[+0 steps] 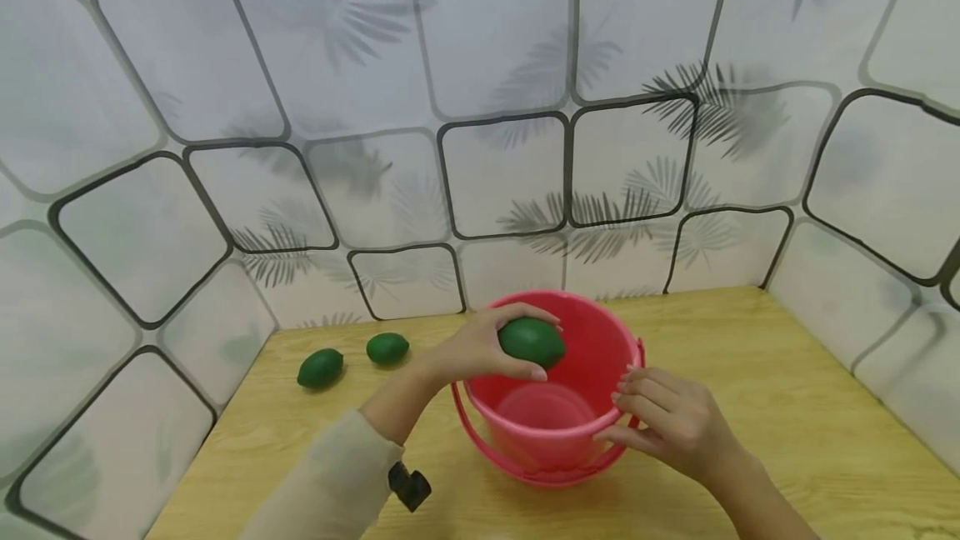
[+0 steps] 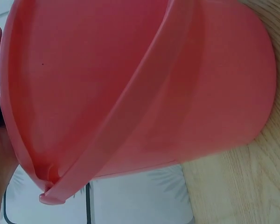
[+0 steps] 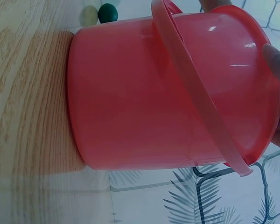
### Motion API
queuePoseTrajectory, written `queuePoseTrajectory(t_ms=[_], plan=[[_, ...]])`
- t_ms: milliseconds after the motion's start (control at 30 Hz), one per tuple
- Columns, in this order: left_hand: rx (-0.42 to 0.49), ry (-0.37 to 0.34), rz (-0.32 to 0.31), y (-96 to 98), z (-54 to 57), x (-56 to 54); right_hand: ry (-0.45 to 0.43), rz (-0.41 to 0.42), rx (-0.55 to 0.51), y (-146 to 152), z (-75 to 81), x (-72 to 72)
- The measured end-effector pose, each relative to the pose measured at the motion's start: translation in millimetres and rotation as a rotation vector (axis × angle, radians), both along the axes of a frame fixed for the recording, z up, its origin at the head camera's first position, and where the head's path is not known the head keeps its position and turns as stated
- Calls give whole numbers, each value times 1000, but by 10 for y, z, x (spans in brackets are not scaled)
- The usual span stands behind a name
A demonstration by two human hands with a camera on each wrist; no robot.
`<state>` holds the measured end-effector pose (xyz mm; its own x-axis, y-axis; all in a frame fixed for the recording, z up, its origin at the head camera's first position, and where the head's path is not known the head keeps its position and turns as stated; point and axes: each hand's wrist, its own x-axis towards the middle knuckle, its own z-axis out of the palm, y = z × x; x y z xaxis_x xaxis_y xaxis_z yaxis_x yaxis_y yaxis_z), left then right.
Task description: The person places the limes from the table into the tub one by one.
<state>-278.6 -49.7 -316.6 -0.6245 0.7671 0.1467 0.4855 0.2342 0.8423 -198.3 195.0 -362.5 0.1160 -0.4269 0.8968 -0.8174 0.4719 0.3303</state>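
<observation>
A pink bucket (image 1: 551, 433) stands upright on the wooden table, its handle hanging down on the near side. My left hand (image 1: 480, 347) grips a green lemon (image 1: 531, 342) from above, over the bucket's opening, thumb on the near side and fingers on the far side. In the left wrist view the bucket wall (image 2: 130, 84) fills most of the picture, and only a sliver of the hand shows at the left edge. My right hand (image 1: 675, 419) holds the bucket's right rim between thumb and fingers; the right wrist view shows its thumb (image 3: 275, 60) on the rim.
Two more green lemons, one at far left (image 1: 321, 368) and one beside it (image 1: 387, 348), lie on the table (image 1: 750, 373) left of the bucket. Patterned wall covering (image 1: 502, 173) rises behind the table and along both sides.
</observation>
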Motion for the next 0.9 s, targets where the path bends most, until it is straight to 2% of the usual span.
queuePoseTrajectory(t_ms=[267,567,633,800,900], plan=[[1,-58,-50,69,-31,24,-24,-24,7,11,-43,15],[-9,-28,-38,82,-50,-10,-16,-22,5,9,-38,12],[24,-12,-54,71,-52,-29,-16,-20,4,7,-32,13],[149,-27,-124,30,-52,-87,-7,-13,1,3,-15,10],[171,-38,-135,7,-61,-115,-4,-12,2,1,-8,7]])
